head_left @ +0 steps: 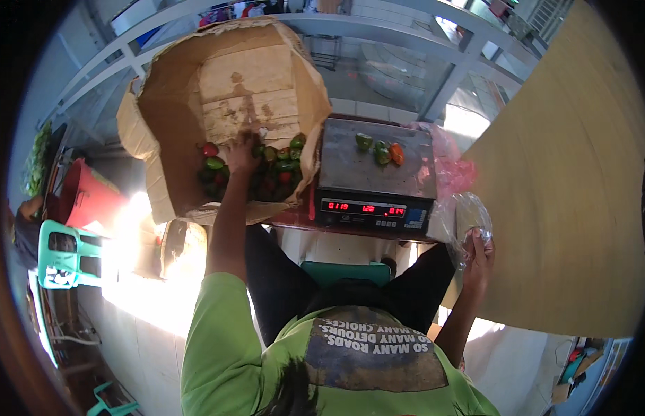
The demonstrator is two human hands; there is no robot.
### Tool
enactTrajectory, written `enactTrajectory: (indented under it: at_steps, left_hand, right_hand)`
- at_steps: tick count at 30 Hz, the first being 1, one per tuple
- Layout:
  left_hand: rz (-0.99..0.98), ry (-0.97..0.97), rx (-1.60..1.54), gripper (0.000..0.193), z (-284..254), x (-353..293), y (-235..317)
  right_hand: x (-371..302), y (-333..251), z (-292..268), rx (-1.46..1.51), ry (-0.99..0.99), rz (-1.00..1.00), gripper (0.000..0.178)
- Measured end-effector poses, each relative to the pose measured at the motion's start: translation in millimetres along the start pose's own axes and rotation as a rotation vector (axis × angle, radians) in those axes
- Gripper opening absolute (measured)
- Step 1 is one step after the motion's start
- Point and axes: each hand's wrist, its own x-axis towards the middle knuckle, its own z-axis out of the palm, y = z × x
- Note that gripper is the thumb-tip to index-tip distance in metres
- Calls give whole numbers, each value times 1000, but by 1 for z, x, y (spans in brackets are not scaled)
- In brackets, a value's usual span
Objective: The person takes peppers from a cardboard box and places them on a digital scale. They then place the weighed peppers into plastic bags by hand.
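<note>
1. Room: a pale metal railing (pixel 452 76) stands behind a cardboard box (pixel 149 125) and a scale (pixel 336 177).
2. Left hand (pixel 242 155): inside the box, among peppers (pixel 285 166); cannot tell whether its fingers grip.
3. Right hand (pixel 479 251): clamped on a clear plastic bag (pixel 468 211).
4. Apparent step: selecting peppers; three weighed pieces (pixel 382 154) rest on the scale.
5. Next move likely calls for a light, secure pinch.
</note>
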Motion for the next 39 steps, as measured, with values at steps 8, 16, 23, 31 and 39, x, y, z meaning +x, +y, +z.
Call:
enactTrajectory:
  at_steps: [8, 16, 23, 31, 39]
  left_hand:
    - [-64, -43, -347, 47, -9, -8, 4]
    - [-382, 39, -712, 59, 2, -7, -46]
    - [-698, 250, -608, 56, -22, 0, -74]
    - [-413, 122, -704, 51, 19, 15, -96]
    - [-364, 10, -592, 52, 9, 19, -83]
  right_hand:
    - [1, -3, 9, 45, -3, -41, 13]
    - [4, 1, 11, 51, -61, -27, 13]
    - [-1, 4, 2, 67, 27, -29, 11]
    - [-2, 0, 11, 30, 45, 8, 13]
    - [0, -1, 30, 5, 68, 18, 14]
